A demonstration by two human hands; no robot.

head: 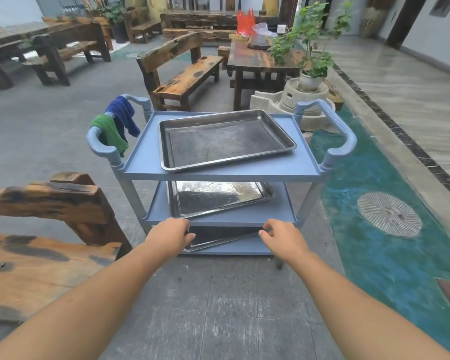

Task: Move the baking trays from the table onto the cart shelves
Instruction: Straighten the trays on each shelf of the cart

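So the cart's basically loaded at this point. Nearest to the person, both bare hands are down at the bottom shelf (231, 249) of the blue plastic cart (146, 162). The left hand (170, 236) is curled around the near left corner of the bottom tray (218, 236), fingers wrapped over its rim. The right hand (283, 236) is pinching the rim at the near right end with its fingertips. That tray sits skewed on the shelf, its near left corner poking toward the front edge, so I'd guess it's being slid or nudged into place rather than finished.

One level up, the middle tray (218, 200) lies flat on the middle shelf (278, 213), also a bit crooked, shiny and streaky like it's wet or greasy. Above that, the top tray (224, 140) rests on the top shelf (291, 165), rotated so its right corner points toward the right edge. It's duller, with a scuffed grey floor.

All three are shallow rectangular stainless trays with rolled rims and rounded corners. The cart is matte moulded plastic with chunky looped handles; a green cloth (109, 132) and a blue cloth (122, 114) hang off the left one.

No more trays in sight on the rough wooden bench (37, 263) at near left or the far wooden table (257, 58), so this looks like the last one.
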